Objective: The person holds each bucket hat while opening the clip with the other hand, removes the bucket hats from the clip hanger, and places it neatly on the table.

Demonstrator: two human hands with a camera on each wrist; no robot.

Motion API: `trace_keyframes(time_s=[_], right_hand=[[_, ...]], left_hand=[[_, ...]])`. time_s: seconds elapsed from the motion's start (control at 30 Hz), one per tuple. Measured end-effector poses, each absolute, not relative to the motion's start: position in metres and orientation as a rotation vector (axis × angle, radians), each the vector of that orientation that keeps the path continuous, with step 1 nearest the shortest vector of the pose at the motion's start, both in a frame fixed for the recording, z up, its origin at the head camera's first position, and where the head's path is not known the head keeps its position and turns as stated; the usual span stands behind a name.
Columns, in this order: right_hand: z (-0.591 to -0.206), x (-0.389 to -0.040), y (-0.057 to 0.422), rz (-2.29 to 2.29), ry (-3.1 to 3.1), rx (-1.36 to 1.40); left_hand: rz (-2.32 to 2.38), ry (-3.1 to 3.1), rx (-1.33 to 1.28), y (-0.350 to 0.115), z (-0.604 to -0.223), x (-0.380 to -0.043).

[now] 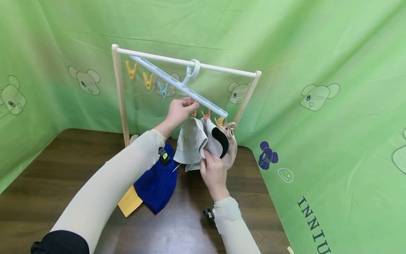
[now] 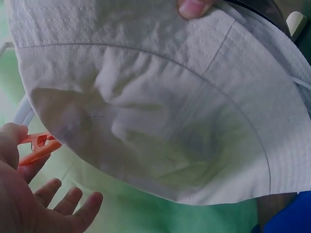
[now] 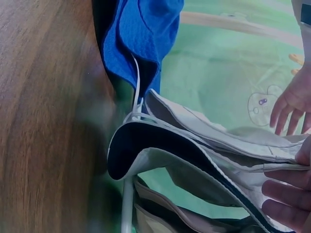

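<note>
The thumb and index finger of my left hand (image 1: 177, 113) pinch an orange clothespin (image 2: 34, 153) beneath the light blue hanger (image 1: 161, 74); the other fingers hang loose. That clothespin meets the crown of a white bucket hat (image 1: 189, 141), which fills most of the left wrist view (image 2: 160, 126). Lower down, my right hand (image 1: 214, 173) grips the hat's brim. Close beside it hangs a second pale hat with a dark lining (image 1: 220, 139), under another orange clothespin (image 1: 206, 114). A beige item with a bow (image 1: 233, 144) hangs at the hanger's right end by a yellow clothespin (image 1: 219, 122).
The hanger tilts down rightward from a white rail (image 1: 222, 69) on wooden posts (image 1: 119, 91). Two yellow clothespins (image 1: 147, 81) and a blue one (image 1: 163, 89) hang at its left. Blue cloth (image 1: 158, 187) and a yellow piece (image 1: 130, 201) lie on the wooden table (image 1: 187, 225).
</note>
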State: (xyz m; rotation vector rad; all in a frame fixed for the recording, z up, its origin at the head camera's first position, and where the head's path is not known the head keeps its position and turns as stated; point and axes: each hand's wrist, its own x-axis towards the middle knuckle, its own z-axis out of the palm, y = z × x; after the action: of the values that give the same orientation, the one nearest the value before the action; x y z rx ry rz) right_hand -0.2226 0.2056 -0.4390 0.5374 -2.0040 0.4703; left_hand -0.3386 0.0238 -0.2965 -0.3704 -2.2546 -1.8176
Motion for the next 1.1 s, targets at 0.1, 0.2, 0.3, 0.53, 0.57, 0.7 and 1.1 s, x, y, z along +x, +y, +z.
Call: trace_keyframes(time_s=[0.1,0.2,0.3,0.53,0.57,0.7,1.1], right_hand=[[-0.4384,-0.2225,0.2058,0.489,-2.0,0.543],[-0.436,-0.2212,0.2054,0.497,-1.999,0.552],[-0.4341,-0.2203,0.2044,0.496,-1.991,0.558],[-0.4316,-0.2181,0.2032,0.502,-2.005,0.554],[-0.4315,-0.2181,0.2032,0.502,-2.005,0.555],[-0.4301,-0.2186,0.2032,0.498,-1.986,0.57],[-0.4307,-0.2198,0.204,0.472,-1.956,0.582]], left_hand=[[-1.82,-2.259,-0.368,0.0228,-0.2964,-0.3385],[-1.804,-2.271,-0.352,0.0221,-0.2952,-0.3376],[-1.767,-2.304,-0.331,0.0213,-0.2947,-0.3374],[-1.72,-2.357,-0.318,0.0203,-0.2947,-0.3361],[-1.719,-2.362,-0.32,0.02,-0.2947,-0.3359],[-1.738,-2.387,-0.336,0.0185,-0.2936,-0.3348],[-1.687,-2.501,-0.371,0.0166,-0.2915,-0.3325]])
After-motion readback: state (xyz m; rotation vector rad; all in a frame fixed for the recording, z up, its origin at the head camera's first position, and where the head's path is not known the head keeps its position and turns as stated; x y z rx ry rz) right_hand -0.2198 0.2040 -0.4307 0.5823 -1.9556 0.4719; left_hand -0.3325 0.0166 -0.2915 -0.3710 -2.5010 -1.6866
